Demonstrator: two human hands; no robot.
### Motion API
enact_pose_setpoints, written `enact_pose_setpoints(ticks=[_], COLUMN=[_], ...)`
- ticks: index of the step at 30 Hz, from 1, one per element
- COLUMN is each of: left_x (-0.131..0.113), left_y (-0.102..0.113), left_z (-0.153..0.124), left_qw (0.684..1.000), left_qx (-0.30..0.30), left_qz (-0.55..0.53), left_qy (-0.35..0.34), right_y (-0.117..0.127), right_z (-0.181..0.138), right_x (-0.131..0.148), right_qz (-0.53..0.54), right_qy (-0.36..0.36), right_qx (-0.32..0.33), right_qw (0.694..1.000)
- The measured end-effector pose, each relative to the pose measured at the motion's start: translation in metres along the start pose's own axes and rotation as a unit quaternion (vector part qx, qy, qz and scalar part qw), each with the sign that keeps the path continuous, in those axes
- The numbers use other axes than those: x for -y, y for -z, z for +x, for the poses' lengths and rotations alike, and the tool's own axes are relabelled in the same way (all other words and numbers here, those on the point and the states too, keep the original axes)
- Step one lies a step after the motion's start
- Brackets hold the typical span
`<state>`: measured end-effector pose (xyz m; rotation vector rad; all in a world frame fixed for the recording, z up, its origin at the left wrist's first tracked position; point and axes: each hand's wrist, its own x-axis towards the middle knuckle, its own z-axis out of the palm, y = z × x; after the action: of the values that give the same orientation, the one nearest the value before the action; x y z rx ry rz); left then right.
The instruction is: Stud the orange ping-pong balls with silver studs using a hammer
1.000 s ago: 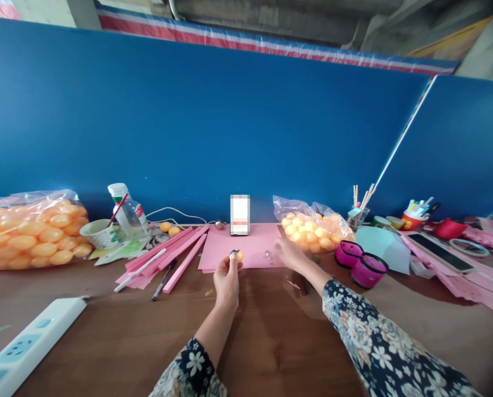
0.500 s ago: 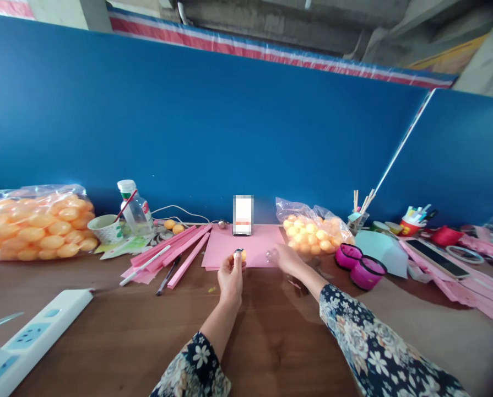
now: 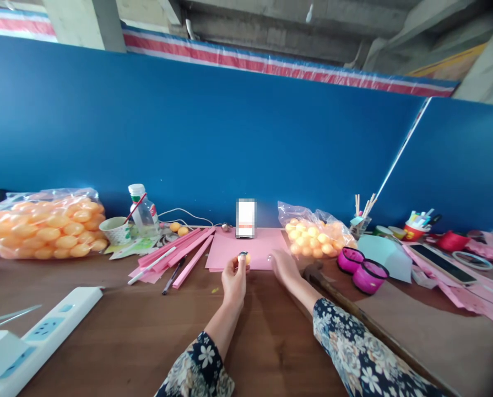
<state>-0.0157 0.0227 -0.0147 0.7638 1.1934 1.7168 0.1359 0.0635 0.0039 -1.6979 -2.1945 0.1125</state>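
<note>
My left hand (image 3: 234, 279) pinches a small orange ball (image 3: 244, 257) with a dark mark on top, held just above the front edge of a pink paper sheet (image 3: 250, 246). To its right my right hand (image 3: 283, 266) rests fingers-down on the same sheet; a tiny clear bit (image 3: 269, 257) lies by its fingertips, and I cannot make out whether they grip it. A bag of orange balls (image 3: 318, 236) lies just beyond the right hand.
A large bag of orange balls (image 3: 48, 223), a paper cup (image 3: 115, 230) and a bottle (image 3: 142, 210) stand at back left. Pink strips (image 3: 175, 252), pens, a white power strip (image 3: 43, 334), two magenta cups (image 3: 359, 268), a hammer (image 3: 353, 311) and a phone (image 3: 438, 263) lie around.
My right hand has drawn back toward me and to the left along the pink sheet. The left hand keeps the ball. The hammer handle now shows beside my right arm.
</note>
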Motion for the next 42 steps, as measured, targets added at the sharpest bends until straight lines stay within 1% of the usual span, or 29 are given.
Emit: enact_pose_setpoints(ticks=[3,7,15,20,24,29,35,40,42], left_x=[-0.002,-0.003,-0.002,-0.001,-0.001,0.000,0.000,-0.001,-0.001], left_y=[0.001,0.001,0.001,0.002,0.002,0.001,0.000,-0.001,-0.001], left_z=[-0.001,-0.002,0.000,0.001,0.001,0.001,-0.002,-0.004,-0.005], left_qw=[1.000,0.999,0.996,0.994,0.993,0.994,0.993,0.991,0.991], left_qx=[0.009,0.020,0.031,0.051,0.057,0.052,0.064,0.084,0.086], left_qz=[0.018,0.042,0.084,0.093,0.099,0.097,0.098,0.103,0.104], left_qy=[-0.007,-0.014,-0.009,-0.022,-0.019,-0.015,-0.027,-0.025,-0.024], right_y=[-0.001,0.000,0.004,0.005,0.002,-0.002,-0.006,-0.022,-0.028], right_z=[-0.003,0.000,0.002,0.003,0.004,0.001,-0.017,-0.036,-0.039], right_x=[0.005,0.007,0.011,0.010,0.008,0.007,0.012,0.019,0.020], right_qz=[-0.028,-0.062,-0.115,-0.122,-0.106,-0.047,0.087,0.218,0.306], right_qy=[0.013,0.013,0.026,0.020,0.022,0.025,0.032,0.062,0.057], right_qx=[0.010,0.026,0.042,0.045,0.028,-0.022,-0.083,-0.084,-0.084], right_qw=[0.999,0.998,0.992,0.991,0.994,0.998,0.992,0.970,0.947])
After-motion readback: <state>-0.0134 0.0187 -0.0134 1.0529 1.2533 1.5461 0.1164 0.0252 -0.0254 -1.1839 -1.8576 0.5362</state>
